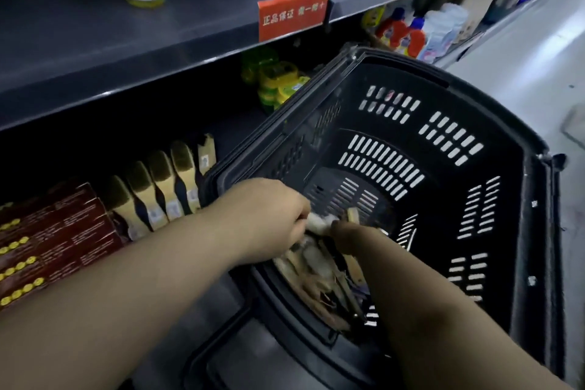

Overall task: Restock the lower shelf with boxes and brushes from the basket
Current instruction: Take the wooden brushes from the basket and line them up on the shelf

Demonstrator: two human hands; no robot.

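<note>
A black slotted basket sits tilted against the lower shelf, and both hands reach into it. In its near corner lies a jumbled heap of brushes, pale bristles and tan wooden handles mixed together. The left hand has its fingers curled, pinching a pale brush head at the top of the heap. The right hand is mostly hidden in shadow, so its fingers cannot be read. On the lower shelf stands a row of brushes beside stacked dark red boxes.
</note>
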